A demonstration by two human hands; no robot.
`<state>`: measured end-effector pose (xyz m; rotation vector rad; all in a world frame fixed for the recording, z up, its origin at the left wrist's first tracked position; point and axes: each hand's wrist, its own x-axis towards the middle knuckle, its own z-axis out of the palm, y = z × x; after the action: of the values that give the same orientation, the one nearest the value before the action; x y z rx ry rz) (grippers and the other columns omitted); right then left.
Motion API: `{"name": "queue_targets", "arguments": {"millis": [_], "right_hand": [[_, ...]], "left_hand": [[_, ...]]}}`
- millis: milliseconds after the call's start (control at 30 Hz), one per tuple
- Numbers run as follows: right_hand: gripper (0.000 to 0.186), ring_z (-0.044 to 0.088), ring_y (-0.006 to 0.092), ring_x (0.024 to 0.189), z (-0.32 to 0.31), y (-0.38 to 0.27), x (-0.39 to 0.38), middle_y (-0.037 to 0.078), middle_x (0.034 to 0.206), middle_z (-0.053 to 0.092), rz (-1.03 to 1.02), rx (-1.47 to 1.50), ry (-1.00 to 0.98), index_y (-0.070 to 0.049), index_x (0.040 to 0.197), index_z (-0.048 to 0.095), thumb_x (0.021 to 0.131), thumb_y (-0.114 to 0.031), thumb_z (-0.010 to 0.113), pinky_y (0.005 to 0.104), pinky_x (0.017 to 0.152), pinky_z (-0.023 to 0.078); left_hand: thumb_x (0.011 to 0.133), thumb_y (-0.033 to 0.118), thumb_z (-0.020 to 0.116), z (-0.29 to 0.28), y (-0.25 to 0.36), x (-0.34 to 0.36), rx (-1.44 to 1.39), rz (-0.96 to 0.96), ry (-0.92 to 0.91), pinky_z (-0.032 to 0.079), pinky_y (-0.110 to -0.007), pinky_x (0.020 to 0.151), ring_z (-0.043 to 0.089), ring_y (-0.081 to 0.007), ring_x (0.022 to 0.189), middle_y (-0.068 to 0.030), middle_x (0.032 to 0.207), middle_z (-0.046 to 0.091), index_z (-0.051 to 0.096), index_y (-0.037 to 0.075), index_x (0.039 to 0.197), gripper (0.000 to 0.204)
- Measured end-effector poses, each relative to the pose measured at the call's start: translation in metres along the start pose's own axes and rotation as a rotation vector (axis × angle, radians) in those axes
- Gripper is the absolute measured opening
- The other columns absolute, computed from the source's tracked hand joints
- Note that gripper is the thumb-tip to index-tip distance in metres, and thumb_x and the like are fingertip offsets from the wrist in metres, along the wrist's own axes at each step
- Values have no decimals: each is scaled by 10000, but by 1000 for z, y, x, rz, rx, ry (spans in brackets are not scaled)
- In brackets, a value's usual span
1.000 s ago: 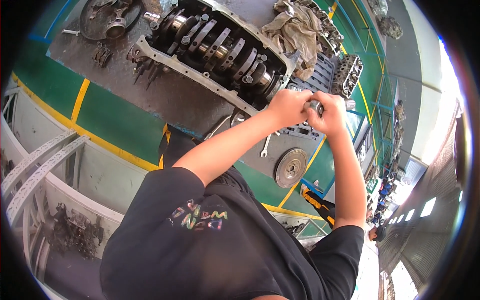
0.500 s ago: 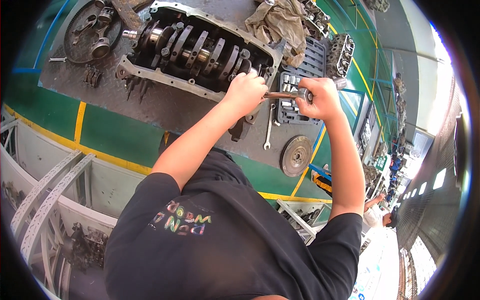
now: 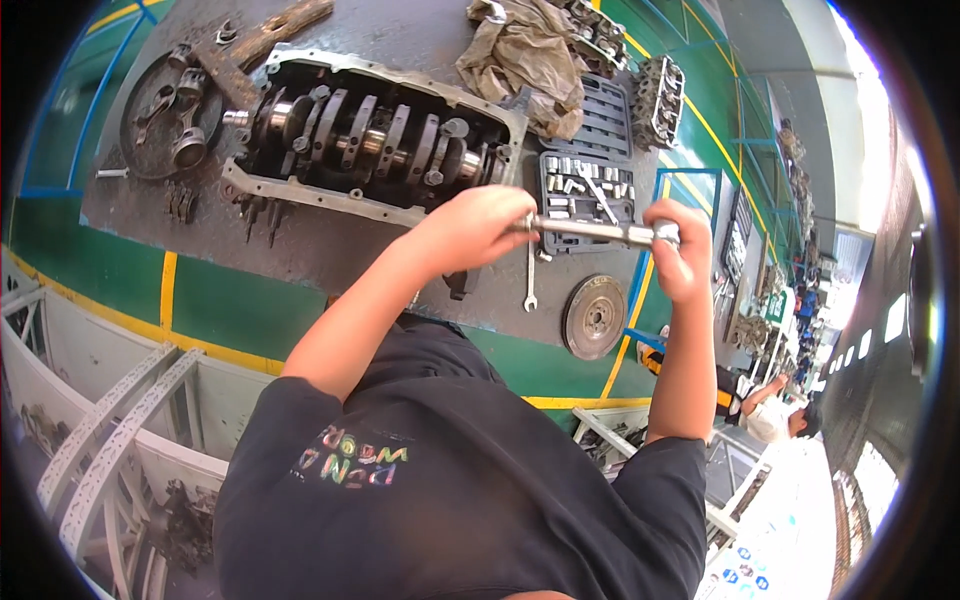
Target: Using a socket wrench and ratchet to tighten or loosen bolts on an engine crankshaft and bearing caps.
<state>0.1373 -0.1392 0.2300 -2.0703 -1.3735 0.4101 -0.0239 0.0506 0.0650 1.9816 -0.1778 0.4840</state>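
Note:
A socket wrench with a long metal shaft (image 3: pixel 590 230) is held level between my hands. My left hand (image 3: pixel 478 228) closes round its left end; that end is mostly hidden by my fingers. My right hand (image 3: pixel 686 250) grips the round metal head at the other end. Behind my left hand lies an open engine block (image 3: pixel 345 195) with its crankshaft (image 3: pixel 365 140) showing. My left wrist passes in front of the block's near right corner. Just beyond the shaft sits an open socket set case (image 3: pixel 588 185) with rows of sockets and a tool laid across them.
A combination wrench (image 3: pixel 531 280) and a round flywheel-like disc (image 3: pixel 595 315) lie near the bench's front edge. Pistons (image 3: pixel 188 148) rest in a ring gear at left, beside a wooden bar (image 3: pixel 285 30). A crumpled cloth (image 3: pixel 525 65) and a cylinder head (image 3: pixel 658 100) are farther back.
Both hands have drawn back from the engine block toward me with the socket wrench. The right hand has shifted right, and more of the shaft shows between the hands. The view has shifted slightly.

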Motion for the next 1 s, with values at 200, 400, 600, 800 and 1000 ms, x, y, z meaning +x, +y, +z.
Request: {"name": "queue_targets", "arguments": {"millis": [200, 400, 600, 800, 1000], "right_hand": [[437, 477, 141, 557, 17, 15, -139, 58, 623, 494, 324, 166, 274, 6, 792, 598, 796, -431, 608, 288, 529, 350], [217, 554, 179, 458, 102, 69, -231, 84, 544, 554, 633, -94, 362, -12, 808, 650, 700, -181, 733, 308, 489, 457], [265, 621, 287, 532, 206, 153, -243, 93, 570, 581, 699, -38, 371, -60, 787, 628, 690, -257, 776, 373, 507, 483], [282, 594, 265, 501, 224, 181, -248, 82, 582, 591, 727, -40, 392, -68, 767, 627, 655, -267, 792, 352, 499, 479], [301, 602, 270, 516, 226, 181, -250, 85, 577, 583, 770, -42, 304, -72, 775, 625, 657, -286, 801, 363, 508, 482]], "left_hand": [[782, 131, 746, 88, 45, -15, -111, -51, -321, 490, -454, 737, 614, -362, 842, -140, 833, 610, 588, 53, 969, 257], [754, 182, 767, 220, -20, -55, -43, -131, -372, 486, -439, 820, 554, -332, 963, -98, 940, 581, 588, 70, 902, 257], [748, 229, 813, 304, -132, -106, 3, -294, -328, 487, -432, 729, 568, -331, 850, -102, 875, 557, 610, 76, 831, 267], [703, 113, 830, 320, -156, -134, 30, -381, -194, 509, -407, 784, 613, -317, 907, -106, 860, 606, 628, 50, 949, 324], [695, 80, 812, 316, -144, -145, 74, -470, -262, 513, -400, 824, 613, -316, 970, -110, 1037, 615, 605, 49, 1073, 431]]}}
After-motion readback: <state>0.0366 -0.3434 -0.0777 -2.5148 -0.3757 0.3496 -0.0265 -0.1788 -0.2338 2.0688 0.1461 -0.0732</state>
